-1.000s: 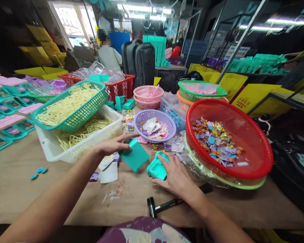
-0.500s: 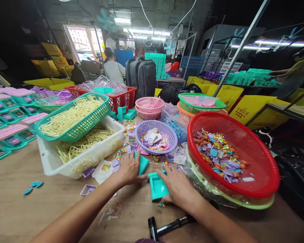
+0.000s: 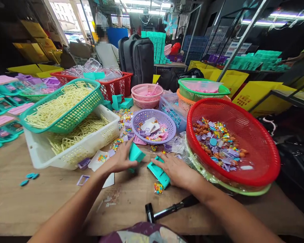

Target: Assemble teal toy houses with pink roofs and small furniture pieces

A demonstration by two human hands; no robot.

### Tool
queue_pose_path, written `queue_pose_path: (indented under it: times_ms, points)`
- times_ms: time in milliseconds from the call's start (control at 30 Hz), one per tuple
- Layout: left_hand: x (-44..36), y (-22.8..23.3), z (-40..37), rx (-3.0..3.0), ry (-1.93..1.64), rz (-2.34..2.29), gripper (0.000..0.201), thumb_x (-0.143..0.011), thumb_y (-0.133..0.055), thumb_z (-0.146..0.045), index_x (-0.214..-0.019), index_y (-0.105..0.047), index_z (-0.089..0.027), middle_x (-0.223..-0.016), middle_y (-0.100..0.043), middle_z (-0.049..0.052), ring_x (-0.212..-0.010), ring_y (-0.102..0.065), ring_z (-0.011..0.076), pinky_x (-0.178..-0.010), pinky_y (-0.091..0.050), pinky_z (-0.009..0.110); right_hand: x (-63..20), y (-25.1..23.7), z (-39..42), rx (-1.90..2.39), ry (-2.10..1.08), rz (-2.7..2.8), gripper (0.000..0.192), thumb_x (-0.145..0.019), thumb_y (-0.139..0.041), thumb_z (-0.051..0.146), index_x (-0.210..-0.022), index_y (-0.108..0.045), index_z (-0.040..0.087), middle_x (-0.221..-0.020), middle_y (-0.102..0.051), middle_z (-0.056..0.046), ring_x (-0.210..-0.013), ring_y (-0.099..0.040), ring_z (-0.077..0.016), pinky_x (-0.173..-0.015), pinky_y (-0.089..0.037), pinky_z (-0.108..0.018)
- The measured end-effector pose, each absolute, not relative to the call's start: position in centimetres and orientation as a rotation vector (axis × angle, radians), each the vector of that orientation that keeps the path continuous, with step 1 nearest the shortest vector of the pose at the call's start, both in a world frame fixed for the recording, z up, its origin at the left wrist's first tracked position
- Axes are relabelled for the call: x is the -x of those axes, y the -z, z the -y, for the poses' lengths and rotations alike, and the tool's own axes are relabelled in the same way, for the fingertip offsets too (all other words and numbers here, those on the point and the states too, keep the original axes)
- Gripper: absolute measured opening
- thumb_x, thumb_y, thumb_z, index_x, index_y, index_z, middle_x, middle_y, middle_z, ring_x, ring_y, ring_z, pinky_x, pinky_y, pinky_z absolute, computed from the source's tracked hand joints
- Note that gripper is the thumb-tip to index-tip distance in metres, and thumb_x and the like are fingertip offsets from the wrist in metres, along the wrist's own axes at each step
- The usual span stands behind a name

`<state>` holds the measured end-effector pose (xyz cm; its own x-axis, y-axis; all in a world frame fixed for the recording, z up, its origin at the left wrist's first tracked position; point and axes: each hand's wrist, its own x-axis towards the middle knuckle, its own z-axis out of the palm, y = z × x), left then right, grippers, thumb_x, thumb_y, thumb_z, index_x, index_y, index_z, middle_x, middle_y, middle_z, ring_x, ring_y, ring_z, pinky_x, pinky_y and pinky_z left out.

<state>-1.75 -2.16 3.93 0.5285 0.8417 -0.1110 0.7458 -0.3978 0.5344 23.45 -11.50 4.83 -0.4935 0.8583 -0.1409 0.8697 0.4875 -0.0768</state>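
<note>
Head view: near the centre of the frame, the left hand [image 3: 119, 161] is closed around a small teal plastic cover [image 3: 136, 154], with the thumb on top and the fingers curled under it, so the piece is lifted slightly off the wooden table [image 3: 40, 202]. Just to its right, the right hand [image 3: 177, 170] is laid flat with fingers spread, and a teal tray piece [image 3: 159, 174] is pressed to the table under the fingertips. A small heap of coloured beads [image 3: 158, 188] is seen just below that tray, touching or nearly touching its lower edge. A black-headed hammer [image 3: 164, 211] lies at lower centre, close to the right forearm.

Above the hands, a purple basket [image 3: 153, 126] of mixed bits is placed, and a large red basket [image 3: 233, 141] fills the right of the frame, resting tilted on a green one.

A risk is judged here: the beads could be scattered if the tray is slid by the flat hand. The tilted red basket could be tipped by the right forearm, and the hammer could be nudged off the table's near edge.
</note>
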Motion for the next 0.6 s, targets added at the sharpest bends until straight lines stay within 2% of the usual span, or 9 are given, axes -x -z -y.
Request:
queue_pose_path:
  times_ms: [100,167,200,333,400,433,500,567,600]
  points:
    - [3.9,-3.6,2.5,-1.934,-0.469,-1.023,0.109,-0.066,-0.067,-0.043,-0.157,-0.013,-0.016,-0.163,-0.016,0.014,-0.149,-0.018,0.0374,-0.12,-0.02,0.051,-22.8,-4.7,10.2,-1.506,0.197,-2.57,0.116,-0.043,-0.094,0.012,-0.146,-0.042,0.024,-0.14,-0.051,-0.02,-0.117,-0.057,-0.039,-0.093,-0.053,-0.049]
    - [4.6,-3.3,3.0,-1.748,-0.608,-0.909,0.109,-0.065,-0.069,-0.045,-0.157,-0.016,-0.019,-0.162,-0.022,0.011,-0.148,-0.022,0.0366,-0.121,-0.022,0.049,-22.5,-4.8,9.4,-1.463,0.229,-2.523,0.128,-0.025,-0.099,0.023,-0.142,-0.047,0.02,-0.141,-0.048,-0.021,-0.12,-0.053,-0.0427,-0.095,-0.052,-0.051]
    - [4.7,-3.1,3.3,-1.673,-0.666,-0.87,0.109,-0.064,-0.07,-0.046,-0.156,-0.019,-0.02,-0.16,-0.029,0.011,-0.146,-0.026,0.037,-0.12,-0.024,0.049,-22.5,-4.9,9.1,-1.439,0.243,-2.517,0.128,-0.023,-0.1,0.027,-0.14,-0.049,0.019,-0.142,-0.048,-0.021,-0.122,-0.051,-0.0433,-0.096,-0.051,-0.051]
    - [4.5,-2.7,4.6,-1.48,-0.778,-0.801,0.108,-0.062,-0.071,-0.054,-0.154,-0.027,-0.021,-0.149,-0.047,0.012,-0.14,-0.038,0.0369,-0.117,-0.032,0.048,-23.1,-5.9,9.3,-1.485,0.302,-2.597,0.105,-0.043,-0.093,0.024,-0.137,-0.048,0.013,-0.13,-0.055,-0.018,-0.115,-0.055,-0.0372,-0.097,-0.05,-0.049]
    - [4.4,-2.5,5.3,-1.403,-0.842,-0.766,0.107,-0.062,-0.071,-0.055,-0.154,-0.029,-0.021,-0.146,-0.05,0.012,-0.138,-0.041,0.0362,-0.115,-0.035,0.05,-23.7,-6.6,10.1,-1.648,0.396,-2.732,0.099,-0.054,-0.087,0.025,-0.142,-0.042,0.014,-0.135,-0.052,-0.019,-0.123,-0.051,-0.037,-0.104,-0.045,-0.051]
    - [4.3,-2.4,5.7,-1.362,-0.878,-0.744,0.107,-0.062,-0.071,-0.056,-0.154,-0.029,-0.021,-0.144,-0.052,0.012,-0.137,-0.043,0.0361,-0.114,-0.036,0.051,-23.9,-6.9,10.6,-1.743,0.519,-2.831,0.1,-0.058,-0.084,0.027,-0.145,-0.037,0.015,-0.142,-0.047,-0.018,-0.13,-0.047,-0.0366,-0.109,-0.041,-0.052]
    - [4.1,-2.1,6.4,-1.308,-0.936,-0.701,0.108,-0.062,-0.071,-0.06,-0.153,-0.03,-0.021,-0.141,-0.055,0.012,-0.135,-0.044,0.0367,-0.113,-0.037,0.053,-24.1,-7.1,11.6,-1.964,1.081,-2.972,0.105,-0.059,-0.084,0.033,-0.149,-0.031,0.022,-0.151,-0.039,-0.014,-0.138,-0.039,-0.0342,-0.113,-0.037,-0.05]
    - [3.7,-2.1,7.1,-1.328,-0.952,-0.673,0.11,-0.061,-0.073,-0.064,-0.153,-0.031,-0.02,-0.139,-0.057,0.013,-0.136,-0.043,0.0382,-0.114,-0.035,0.054,-23.8,-6.9,12.5,-2.141,1.78,-2.838,0.106,-0.055,-0.087,0.041,-0.147,-0.035,0.029,-0.147,-0.046,-0.011,-0.135,-0.045,-0.0342,-0.107,-0.043,-0.051]
    - [3.4,-2.2,7.4,-1.362,-0.949,-0.663,0.112,-0.059,-0.074,-0.066,-0.153,-0.032,-0.02,-0.139,-0.056,0.013,-0.137,-0.041,0.0393,-0.115,-0.034,0.055,-23.6,-6.7,12.9,-2.212,2.033,-2.698,0.103,-0.053,-0.088,0.046,-0.143,-0.04,0.031,-0.141,-0.053,-0.01,-0.13,-0.05,-0.0351,-0.102,-0.047,-0.052]
